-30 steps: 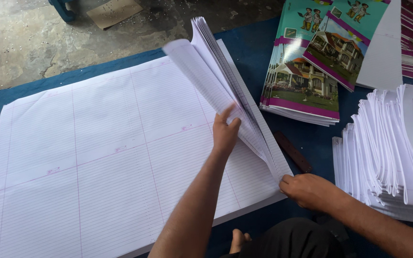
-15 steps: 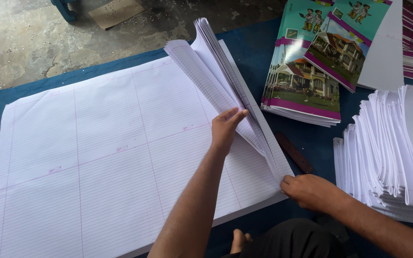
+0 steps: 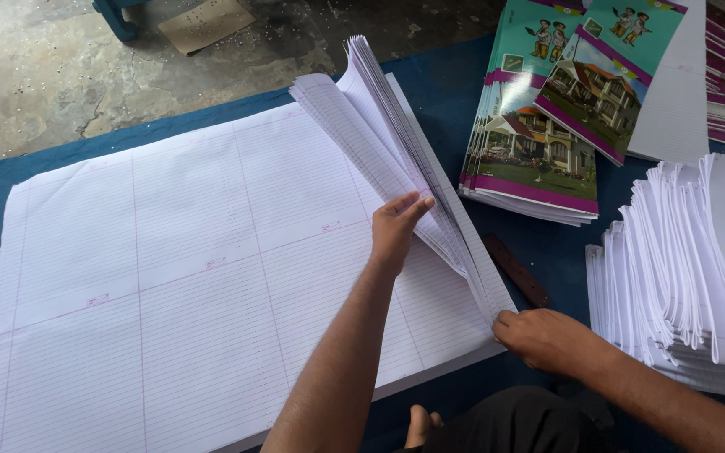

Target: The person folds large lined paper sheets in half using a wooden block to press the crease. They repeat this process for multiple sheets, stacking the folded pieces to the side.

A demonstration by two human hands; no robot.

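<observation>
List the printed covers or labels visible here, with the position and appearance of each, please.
Stack of printed covers: upper right on the blue mat, rectangular, teal with purple bands and a house picture.
Tilted top cover: leaning over that stack, same teal design with two cartoon figures.
No screens or signs.

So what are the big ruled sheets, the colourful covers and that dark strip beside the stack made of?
Large white ruled sheets: thin matt paper; the lifted edge bends and fans. Stack of green-and-purple illustrated covers: probably coated card, with a slight sheen and flat, stiff edges. Dark brown flat strip: possibly wood or leather; too small to tell.
</observation>
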